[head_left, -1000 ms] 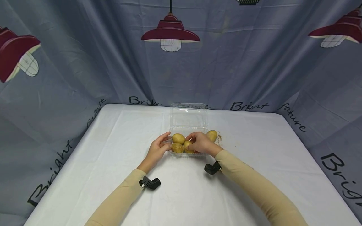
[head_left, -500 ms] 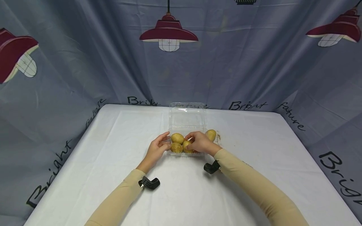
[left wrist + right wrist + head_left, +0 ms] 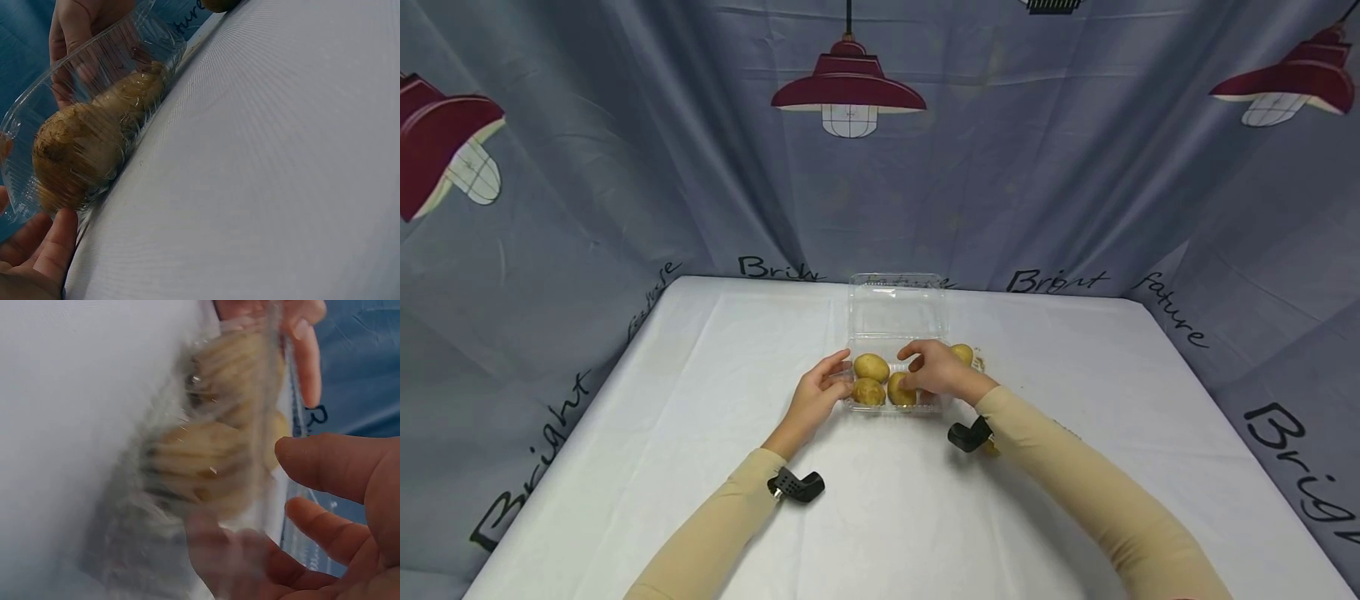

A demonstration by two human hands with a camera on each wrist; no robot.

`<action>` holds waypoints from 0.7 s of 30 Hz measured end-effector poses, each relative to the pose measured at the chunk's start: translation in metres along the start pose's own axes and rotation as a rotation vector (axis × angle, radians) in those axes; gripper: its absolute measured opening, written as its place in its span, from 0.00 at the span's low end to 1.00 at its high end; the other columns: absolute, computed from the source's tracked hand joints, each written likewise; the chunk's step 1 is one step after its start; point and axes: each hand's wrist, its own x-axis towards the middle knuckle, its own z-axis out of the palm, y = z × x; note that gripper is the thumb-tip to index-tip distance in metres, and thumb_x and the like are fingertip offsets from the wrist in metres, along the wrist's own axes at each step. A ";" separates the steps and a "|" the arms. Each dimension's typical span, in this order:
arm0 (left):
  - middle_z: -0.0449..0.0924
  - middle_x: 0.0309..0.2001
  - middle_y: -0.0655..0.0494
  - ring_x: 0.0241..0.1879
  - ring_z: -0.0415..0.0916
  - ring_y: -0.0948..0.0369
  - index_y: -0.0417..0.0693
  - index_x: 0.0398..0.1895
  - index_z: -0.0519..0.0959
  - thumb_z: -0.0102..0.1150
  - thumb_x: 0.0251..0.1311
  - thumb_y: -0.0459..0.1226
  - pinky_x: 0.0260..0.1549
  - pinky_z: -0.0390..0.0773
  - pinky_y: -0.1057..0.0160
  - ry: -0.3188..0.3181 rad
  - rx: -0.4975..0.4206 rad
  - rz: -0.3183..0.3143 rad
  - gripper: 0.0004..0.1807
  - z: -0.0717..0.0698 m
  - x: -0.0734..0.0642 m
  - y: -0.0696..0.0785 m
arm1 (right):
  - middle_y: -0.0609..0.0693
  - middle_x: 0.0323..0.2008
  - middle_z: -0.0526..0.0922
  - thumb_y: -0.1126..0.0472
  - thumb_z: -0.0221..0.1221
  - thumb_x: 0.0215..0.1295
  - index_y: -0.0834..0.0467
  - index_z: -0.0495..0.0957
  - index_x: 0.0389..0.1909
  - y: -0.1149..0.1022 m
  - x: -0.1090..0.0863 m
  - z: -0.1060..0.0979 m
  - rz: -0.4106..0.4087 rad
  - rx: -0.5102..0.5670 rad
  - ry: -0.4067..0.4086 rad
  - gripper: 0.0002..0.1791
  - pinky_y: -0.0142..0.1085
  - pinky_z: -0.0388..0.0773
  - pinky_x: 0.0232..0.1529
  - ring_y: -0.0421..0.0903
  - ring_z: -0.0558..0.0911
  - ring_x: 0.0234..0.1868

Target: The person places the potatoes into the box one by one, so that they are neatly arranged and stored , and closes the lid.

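Note:
A clear plastic clamshell box stands with its lid raised at the back. Three potatoes show in it: a back-left potato, a front-left potato and a front-middle potato. My left hand touches the box's left side with fingers fairly straight. Over the box's right part is my right hand, its thumb and fingers spread apart. In the right wrist view its fingertips are close by a potato, seen blurred through the plastic. Nothing is pinched between them.
Outside the box, a potato lies to the right behind my right hand, near brown crumbs. Another yellowish potato peeks out from under the right wrist. A white cloth covers the table, with a grey-blue curtain behind.
My right hand has let go of the front-middle potato and shifted slightly right and back, fingers spreading. That potato stays in the box. My left hand holds its place.

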 end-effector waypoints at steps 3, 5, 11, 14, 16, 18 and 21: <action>0.72 0.67 0.33 0.63 0.76 0.38 0.38 0.74 0.67 0.53 0.61 0.26 0.44 0.79 0.76 0.001 0.005 -0.002 0.33 0.000 0.000 0.000 | 0.62 0.54 0.80 0.64 0.67 0.63 0.61 0.74 0.65 -0.001 -0.001 -0.008 0.010 0.021 -0.007 0.28 0.41 0.87 0.36 0.53 0.86 0.33; 0.72 0.68 0.33 0.63 0.76 0.38 0.39 0.74 0.67 0.53 0.61 0.26 0.45 0.79 0.76 -0.001 0.008 -0.002 0.34 0.000 0.000 0.000 | 0.62 0.54 0.79 0.63 0.66 0.64 0.61 0.73 0.66 -0.002 -0.002 -0.014 0.015 0.038 -0.005 0.29 0.43 0.87 0.39 0.54 0.86 0.38; 0.73 0.67 0.33 0.64 0.76 0.39 0.39 0.74 0.67 0.53 0.61 0.27 0.45 0.78 0.76 0.006 0.012 -0.006 0.34 -0.001 0.000 -0.002 | 0.63 0.55 0.76 0.64 0.64 0.67 0.63 0.71 0.68 -0.002 -0.007 -0.034 -0.005 0.095 0.017 0.29 0.48 0.88 0.44 0.61 0.84 0.49; 0.73 0.67 0.33 0.63 0.76 0.39 0.39 0.74 0.67 0.53 0.60 0.27 0.45 0.78 0.76 0.010 0.013 -0.010 0.34 -0.001 0.000 -0.003 | 0.64 0.56 0.76 0.64 0.63 0.68 0.62 0.71 0.68 -0.001 -0.011 -0.045 -0.015 0.110 0.036 0.28 0.48 0.88 0.43 0.62 0.84 0.47; 0.73 0.67 0.33 0.63 0.76 0.39 0.39 0.74 0.67 0.53 0.60 0.26 0.45 0.78 0.76 0.008 0.014 -0.008 0.34 0.000 0.000 -0.002 | 0.64 0.58 0.76 0.63 0.63 0.68 0.61 0.71 0.68 0.001 -0.016 -0.053 -0.018 0.106 0.047 0.28 0.48 0.88 0.44 0.61 0.85 0.45; 0.73 0.67 0.33 0.62 0.76 0.39 0.39 0.74 0.67 0.52 0.61 0.26 0.45 0.78 0.76 0.006 0.012 -0.004 0.34 0.000 0.000 -0.001 | 0.65 0.60 0.76 0.63 0.63 0.69 0.60 0.71 0.68 0.004 -0.021 -0.060 -0.014 0.102 0.064 0.28 0.48 0.88 0.44 0.60 0.85 0.46; 0.72 0.67 0.32 0.62 0.76 0.38 0.37 0.74 0.67 0.51 0.61 0.26 0.45 0.79 0.75 0.004 0.014 0.009 0.34 0.000 0.000 -0.001 | 0.66 0.62 0.75 0.62 0.62 0.69 0.60 0.70 0.69 0.010 -0.030 -0.070 -0.004 0.090 0.085 0.28 0.47 0.88 0.45 0.59 0.84 0.51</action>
